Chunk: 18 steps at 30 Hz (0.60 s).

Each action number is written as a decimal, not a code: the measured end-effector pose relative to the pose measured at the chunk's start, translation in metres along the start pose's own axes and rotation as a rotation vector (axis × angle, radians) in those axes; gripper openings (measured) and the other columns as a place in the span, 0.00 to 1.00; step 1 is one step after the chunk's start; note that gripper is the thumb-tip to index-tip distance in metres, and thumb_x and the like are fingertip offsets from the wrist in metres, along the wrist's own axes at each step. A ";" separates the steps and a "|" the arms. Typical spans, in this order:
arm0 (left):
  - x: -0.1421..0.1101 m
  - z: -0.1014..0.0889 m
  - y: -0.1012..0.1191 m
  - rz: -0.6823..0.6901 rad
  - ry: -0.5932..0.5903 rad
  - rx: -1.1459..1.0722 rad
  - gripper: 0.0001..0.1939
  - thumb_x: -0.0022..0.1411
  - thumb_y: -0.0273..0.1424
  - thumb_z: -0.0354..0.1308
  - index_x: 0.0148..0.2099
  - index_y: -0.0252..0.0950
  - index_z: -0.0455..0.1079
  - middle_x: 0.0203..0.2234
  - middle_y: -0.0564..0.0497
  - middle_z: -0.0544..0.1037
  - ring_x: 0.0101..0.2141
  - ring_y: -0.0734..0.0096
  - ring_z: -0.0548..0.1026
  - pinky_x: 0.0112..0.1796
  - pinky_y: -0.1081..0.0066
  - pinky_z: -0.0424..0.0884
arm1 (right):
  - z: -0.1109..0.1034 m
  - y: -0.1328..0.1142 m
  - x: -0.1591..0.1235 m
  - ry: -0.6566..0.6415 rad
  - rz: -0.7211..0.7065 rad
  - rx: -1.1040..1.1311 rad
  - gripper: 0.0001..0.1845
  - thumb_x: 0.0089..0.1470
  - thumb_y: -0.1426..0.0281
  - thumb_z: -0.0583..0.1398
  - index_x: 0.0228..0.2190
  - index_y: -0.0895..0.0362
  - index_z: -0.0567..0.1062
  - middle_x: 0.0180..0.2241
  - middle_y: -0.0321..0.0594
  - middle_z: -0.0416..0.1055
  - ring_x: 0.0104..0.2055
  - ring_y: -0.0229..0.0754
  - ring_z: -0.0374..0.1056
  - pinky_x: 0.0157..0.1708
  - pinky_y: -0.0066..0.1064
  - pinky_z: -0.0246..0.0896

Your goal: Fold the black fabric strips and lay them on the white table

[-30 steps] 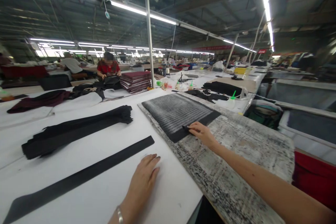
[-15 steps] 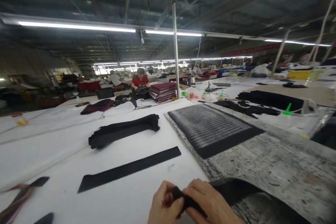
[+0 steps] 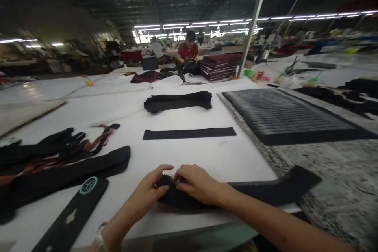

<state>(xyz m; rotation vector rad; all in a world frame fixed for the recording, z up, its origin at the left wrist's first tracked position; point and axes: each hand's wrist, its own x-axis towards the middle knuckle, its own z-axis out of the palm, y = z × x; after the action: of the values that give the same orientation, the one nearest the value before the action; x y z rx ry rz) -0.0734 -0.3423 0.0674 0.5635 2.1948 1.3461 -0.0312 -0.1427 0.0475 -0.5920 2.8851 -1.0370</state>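
Note:
A long black fabric strip [image 3: 260, 192] lies along the front of the white table, its right end reaching over the speckled grey board. My left hand [image 3: 146, 191] is at the strip's left end, thumb and forefinger curled around the folded edge. Close beside it, my right hand [image 3: 196, 183] grips the same strip from above, fingers bent onto the raised fold. Farther up the table, a single flat black strip [image 3: 189, 133] is laid out straight. Beyond that sits a thick stack of black strips [image 3: 177, 101].
On the left lie tangled black and brown strips [image 3: 65, 145] and a dark flat piece with a round teal emblem [image 3: 88, 185]. A ribbed grey-black panel [image 3: 289, 114] rests on the speckled board [image 3: 333, 165]. Across the table, a person in red [image 3: 189, 50] works beside folded maroon fabric [image 3: 220, 67].
The view has swung left and downward. My hands now have the strip down at the table's front, where it was held up before; more of the strips on the left shows.

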 end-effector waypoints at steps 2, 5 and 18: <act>-0.007 -0.004 -0.012 0.000 0.083 0.080 0.25 0.51 0.27 0.52 0.54 0.37 0.62 0.25 0.57 0.66 0.28 0.73 0.64 0.31 0.72 0.60 | 0.009 -0.005 0.010 -0.002 -0.018 -0.044 0.10 0.53 0.69 0.60 0.39 0.55 0.73 0.39 0.39 0.70 0.41 0.42 0.64 0.42 0.34 0.55; -0.017 -0.007 -0.030 -0.006 0.160 0.161 0.23 0.54 0.28 0.52 0.54 0.38 0.62 0.27 0.55 0.68 0.30 0.70 0.67 0.34 0.70 0.64 | 0.017 -0.009 0.017 -0.023 -0.033 -0.101 0.09 0.51 0.68 0.62 0.37 0.54 0.72 0.38 0.38 0.68 0.41 0.42 0.62 0.42 0.35 0.53; -0.035 0.017 -0.076 0.585 0.394 1.060 0.23 0.59 0.18 0.45 0.56 0.32 0.65 0.50 0.41 0.72 0.49 0.58 0.70 0.48 0.59 0.73 | 0.032 -0.012 0.031 0.063 -0.123 -0.280 0.06 0.57 0.73 0.55 0.37 0.58 0.71 0.37 0.41 0.69 0.40 0.43 0.61 0.40 0.34 0.56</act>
<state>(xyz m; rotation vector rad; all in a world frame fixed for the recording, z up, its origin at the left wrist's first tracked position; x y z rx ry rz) -0.0415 -0.3829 -0.0004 1.4991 3.1539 0.3759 -0.0513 -0.1820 0.0331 -0.7698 3.1104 -0.6748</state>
